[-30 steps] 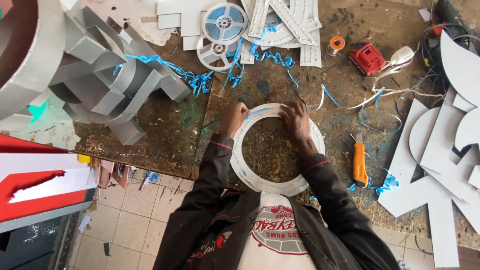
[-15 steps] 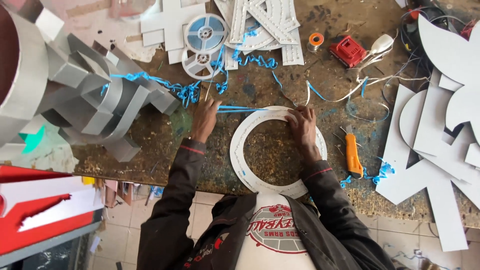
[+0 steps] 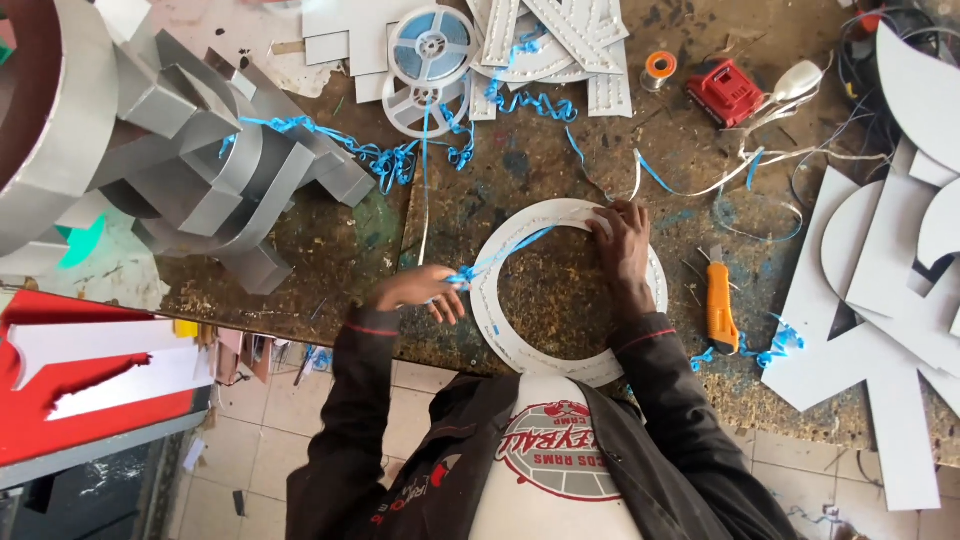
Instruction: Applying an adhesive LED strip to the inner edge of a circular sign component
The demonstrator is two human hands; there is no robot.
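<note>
Seen from above, a cluttered workbench (image 3: 330, 255). At nine o'clock, grey metal letter shapes (image 3: 190, 170) lie stacked. The left hand (image 3: 420, 292), fingers pinched shut, pulls a thin blue strip (image 3: 500, 255) that runs taut toward two o'clock. Just right, at centre, a flat white ring (image 3: 500, 330) lies on the bench. The right hand (image 3: 620, 245) presses flat on the ring's top edge. At three o'clock lies an orange utility knife (image 3: 720, 310).

Item count, counter surface.
One white ring (image 3: 520, 345); two tape reels (image 3: 432, 45); one orange utility knife (image 3: 720, 310); one red block-shaped tool (image 3: 725, 92); one small orange spool (image 3: 660, 68); two hands (image 3: 625, 240).
</note>
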